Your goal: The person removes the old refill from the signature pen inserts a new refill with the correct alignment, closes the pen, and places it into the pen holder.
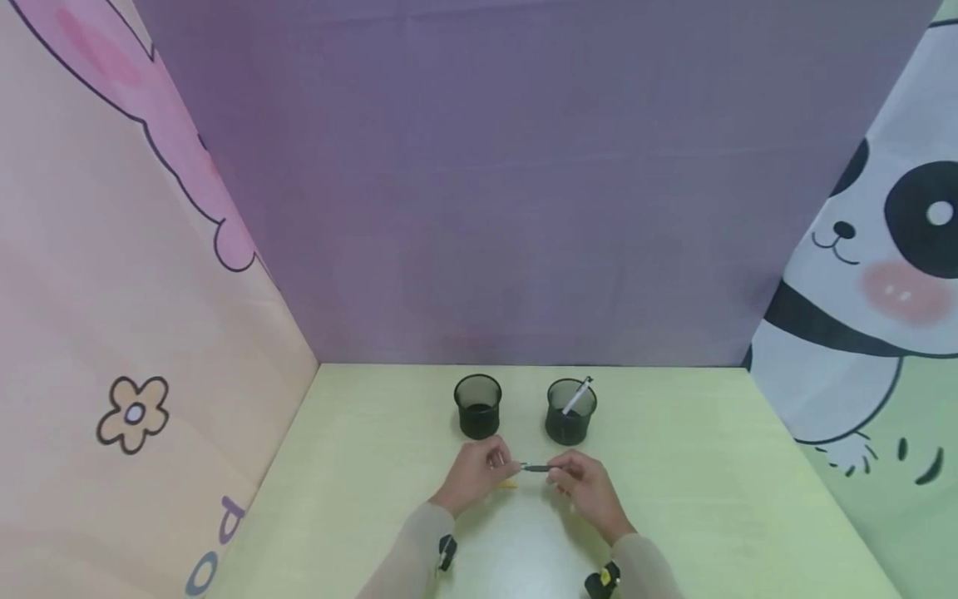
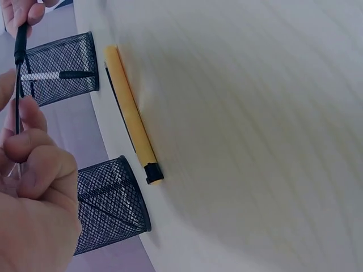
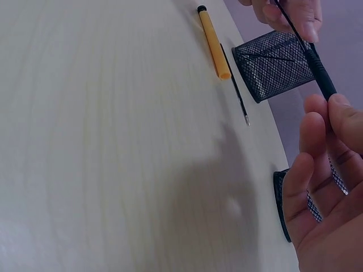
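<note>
Yellow tube: lies on the table, its black end to the left.
Left hand: raised over the yellow tube, fingers curled and pinching a thin dark rod.
Right hand: right of the yellow tube, thumb and fingertips clamped on a ridged black grip that joins the rod.
Loose refill: just beside the yellow tube, along its far side.
Mesh cups: 2, black; the left cup behind the yellow tube, the right cup behind and rightward, holding 1 white pen, tilted.
</note>
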{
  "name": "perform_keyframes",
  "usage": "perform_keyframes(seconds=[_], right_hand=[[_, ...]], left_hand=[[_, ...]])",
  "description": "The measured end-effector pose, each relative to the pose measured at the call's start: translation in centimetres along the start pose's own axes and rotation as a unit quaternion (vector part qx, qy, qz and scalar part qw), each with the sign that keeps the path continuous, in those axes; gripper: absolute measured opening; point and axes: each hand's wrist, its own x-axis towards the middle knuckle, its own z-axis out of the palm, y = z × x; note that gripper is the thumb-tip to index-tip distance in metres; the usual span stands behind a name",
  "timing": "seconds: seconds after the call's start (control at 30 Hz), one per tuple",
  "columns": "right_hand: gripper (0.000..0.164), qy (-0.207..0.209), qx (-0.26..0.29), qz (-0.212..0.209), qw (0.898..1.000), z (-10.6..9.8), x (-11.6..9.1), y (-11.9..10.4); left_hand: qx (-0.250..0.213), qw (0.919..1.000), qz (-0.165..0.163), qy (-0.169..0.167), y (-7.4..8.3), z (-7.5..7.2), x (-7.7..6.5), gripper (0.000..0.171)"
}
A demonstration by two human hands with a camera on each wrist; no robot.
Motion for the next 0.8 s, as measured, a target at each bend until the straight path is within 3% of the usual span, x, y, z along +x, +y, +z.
perform_keyframes(seconds=[0.17,0.43,0.67,0.8], right_hand=[[0.010,0.000,0.001,0.002,1.000,0.01,0.13,0.10],[0.010,0.002,-0.001,0.007,1.000,-0.19,0.30,0.02],[0.009,-0.001,0.002,0.011,1.000,-0.43,0.30,0.03],[0.012,-0.003,0.005,0.008,1.000,-0.46,0.24,-0.04]], left_hand=[[0.000,1.0000,0.003,-0.009,0.02,-0.08,-0.01,0.006],[-0.041,0.9988,-0.026,-0.009,-0.01,-0.44,-0.32,0.018],[-0.048,0.9972,-0.057,0.009,-0.43,-0.50,-0.65,0.018],[-0.030,0.9969,-0.063,0.035,-0.70,-0.43,-0.84,0.016]])
